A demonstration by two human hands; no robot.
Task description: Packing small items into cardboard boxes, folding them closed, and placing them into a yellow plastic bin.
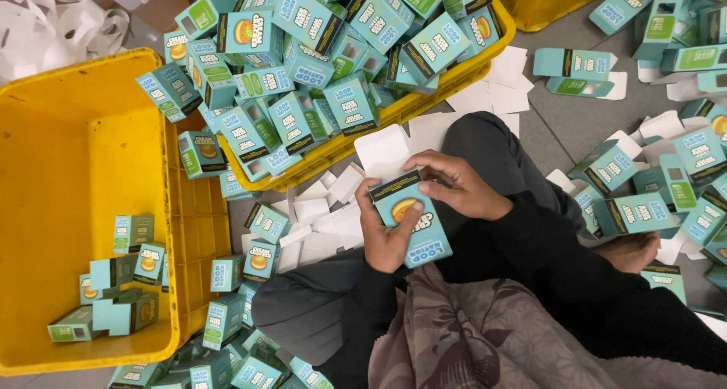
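Note:
Both my hands hold one small teal cardboard box [413, 221] with a black top band and an orange round picture, above my lap. My left hand [385, 237] grips its lower left side with the thumb across the front. The fingers of my right hand [454, 184] curl over the box's top right corner. A white cardboard insert [382, 151] lies just behind the box, on the floor. I sit cross-legged in dark trousers with a patterned cloth over my lap.
A yellow crate [83, 101] at the left holds several teal boxes in its lower corner. Another yellow crate [394, 112] at the top is heaped with them. More boxes and white inserts [322, 222] litter the grey floor left and right [636, 207].

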